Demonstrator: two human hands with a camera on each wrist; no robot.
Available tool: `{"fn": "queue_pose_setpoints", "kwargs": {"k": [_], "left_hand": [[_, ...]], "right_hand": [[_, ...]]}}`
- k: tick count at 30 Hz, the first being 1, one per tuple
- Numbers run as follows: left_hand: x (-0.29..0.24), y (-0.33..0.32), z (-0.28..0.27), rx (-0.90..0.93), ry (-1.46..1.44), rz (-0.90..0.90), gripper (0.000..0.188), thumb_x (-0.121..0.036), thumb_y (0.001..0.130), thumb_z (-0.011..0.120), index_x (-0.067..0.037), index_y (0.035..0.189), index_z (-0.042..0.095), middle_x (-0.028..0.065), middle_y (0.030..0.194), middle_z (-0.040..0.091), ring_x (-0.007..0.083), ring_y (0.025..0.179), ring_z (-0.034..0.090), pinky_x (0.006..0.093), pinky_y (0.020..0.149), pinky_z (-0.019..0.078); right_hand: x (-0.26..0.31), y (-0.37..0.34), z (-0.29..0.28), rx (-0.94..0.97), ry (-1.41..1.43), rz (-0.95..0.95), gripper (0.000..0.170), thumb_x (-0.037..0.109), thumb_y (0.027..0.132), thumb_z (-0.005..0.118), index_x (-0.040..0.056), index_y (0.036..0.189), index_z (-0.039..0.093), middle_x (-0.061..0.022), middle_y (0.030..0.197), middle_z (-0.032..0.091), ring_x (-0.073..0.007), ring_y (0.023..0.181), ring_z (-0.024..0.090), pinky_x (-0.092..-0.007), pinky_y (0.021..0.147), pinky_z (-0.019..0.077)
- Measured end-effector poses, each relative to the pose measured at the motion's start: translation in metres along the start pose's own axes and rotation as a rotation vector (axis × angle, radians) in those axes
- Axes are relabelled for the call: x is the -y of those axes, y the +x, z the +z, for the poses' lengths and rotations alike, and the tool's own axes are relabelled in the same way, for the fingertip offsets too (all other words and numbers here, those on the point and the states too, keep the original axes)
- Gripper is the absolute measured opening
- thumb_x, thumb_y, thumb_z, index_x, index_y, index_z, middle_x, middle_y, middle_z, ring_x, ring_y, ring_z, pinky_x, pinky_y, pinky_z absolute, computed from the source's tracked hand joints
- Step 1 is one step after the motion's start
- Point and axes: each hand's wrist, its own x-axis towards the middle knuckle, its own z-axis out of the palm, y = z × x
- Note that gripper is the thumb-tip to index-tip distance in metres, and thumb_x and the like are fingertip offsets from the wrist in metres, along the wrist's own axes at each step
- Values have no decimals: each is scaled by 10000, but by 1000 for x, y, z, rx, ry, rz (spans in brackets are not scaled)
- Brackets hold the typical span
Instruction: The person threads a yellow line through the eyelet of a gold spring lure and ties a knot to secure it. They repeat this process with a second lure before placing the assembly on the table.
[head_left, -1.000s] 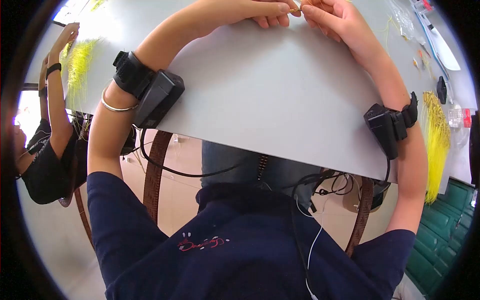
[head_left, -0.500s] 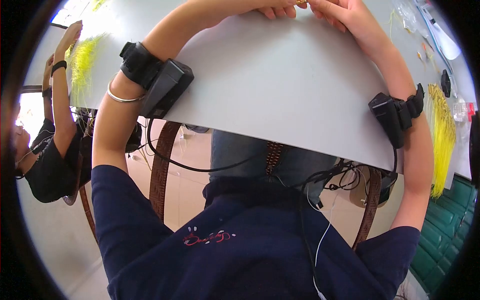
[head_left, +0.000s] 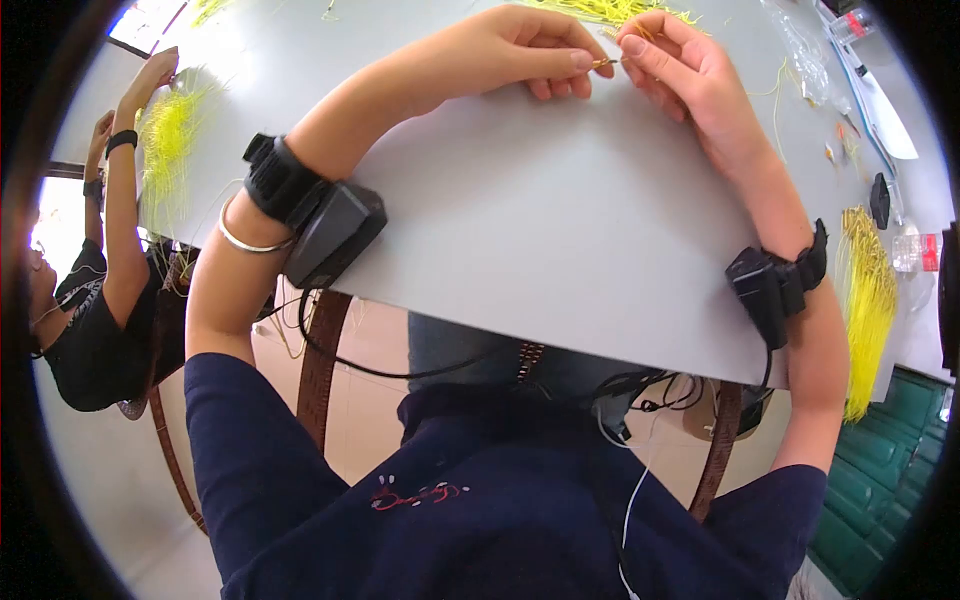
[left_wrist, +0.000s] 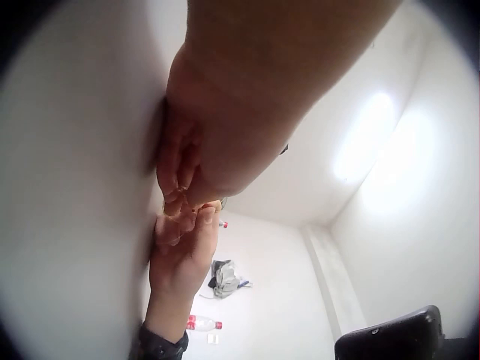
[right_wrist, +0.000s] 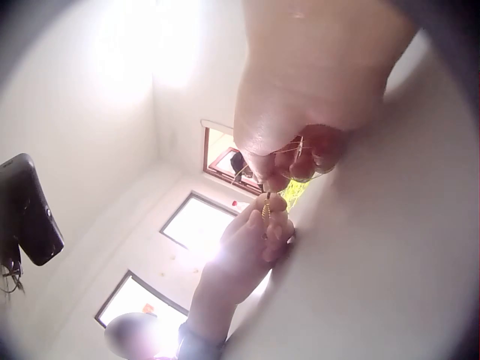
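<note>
In the head view my left hand [head_left: 525, 52] is at the far middle of the table. Its thumb and forefinger pinch a small gold ribbed piece [right_wrist: 265, 210] with a dark tip. Opposite it, my right hand [head_left: 690, 70] has curled fingers and pinches a thin orange-yellow thread [head_left: 643, 33]. A strand of it also crosses the right fingers in the right wrist view. The two hands' fingertips are close together, with the dark tip between them. Beyond the hands lies a bundle of bright yellow strands [head_left: 590, 10].
Another yellow bundle [head_left: 868, 300] hangs over the table's right edge. Clear plastic bags [head_left: 805, 55], a plastic bottle [head_left: 915, 252] and a black clip-like object [head_left: 880, 200] are at the right. On the left, another person [head_left: 100, 300] sits by more yellow strands [head_left: 170, 130].
The head view shifted up, then down, so both hands and the far yellow bundle now show more fully. The fingertips have drawn slightly apart, showing the gold piece's dark tip.
</note>
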Motion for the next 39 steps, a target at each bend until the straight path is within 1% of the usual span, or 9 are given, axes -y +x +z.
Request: {"fn": "queue_pose_setpoints", "kwargs": {"k": [4,6,9,15,23,32,34,36,39], "left_hand": [[1,0,-1,4,64,17,274,-274,907,487,-64,1045,597,-21,787,559,45,722,475,178,666,383],[15,2,-7,-22,-27,-50,269,-273,871,554,-72,1036,621,16,835,617,83,787,555,207,713,436],[20,4,-6,-20,-32,-34,270,-270,909,484,-60,1043,589,-20,790,554,47,724,477,181,669,387],[-5,-1,1,-12,93,27,287,-283,913,481,-57,1055,589,-17,792,559,50,733,488,180,672,395],[22,2,-9,-38,25,-3,304,-291,909,499,-53,1077,587,-11,813,574,53,740,492,183,667,405],[18,6,-9,-19,69,13,288,-282,900,513,-62,1066,596,-10,813,589,52,718,512,180,627,410],[25,9,-14,5,67,11,285,-280,891,526,-66,1067,596,-11,827,605,48,705,519,179,596,406],[26,10,-17,96,-204,-99,295,-272,923,498,-31,1083,555,7,865,584,64,765,529,190,691,433],[26,10,-18,92,-162,-87,306,-279,926,492,-25,1086,550,7,864,586,64,762,533,188,688,437]], "right_hand": [[-16,1,0,58,13,-153,178,263,886,549,89,923,555,49,678,492,1,545,370,-152,472,265],[-17,1,0,66,52,-154,193,262,875,568,79,933,570,37,690,515,-2,539,377,-156,469,277],[-14,0,1,61,65,-147,196,263,873,570,75,930,570,38,690,517,-3,536,380,-160,468,279],[-17,0,3,46,21,-163,193,272,884,550,82,916,558,51,679,494,0,536,370,-161,472,270],[-16,2,2,106,-15,-117,240,282,862,587,69,974,582,20,710,555,-12,556,416,-161,480,312],[-13,0,1,97,-92,-113,212,277,892,540,85,980,560,67,691,484,13,568,376,-146,482,261],[-5,-2,3,42,-17,-49,152,200,885,553,49,901,541,18,666,528,-31,501,426,-157,442,313],[-4,-3,3,48,-11,-36,149,196,884,550,48,899,541,18,662,523,-33,499,427,-157,441,314],[-4,-3,4,46,-15,-29,141,183,885,540,43,901,534,16,652,511,-36,495,424,-159,436,316]]}}
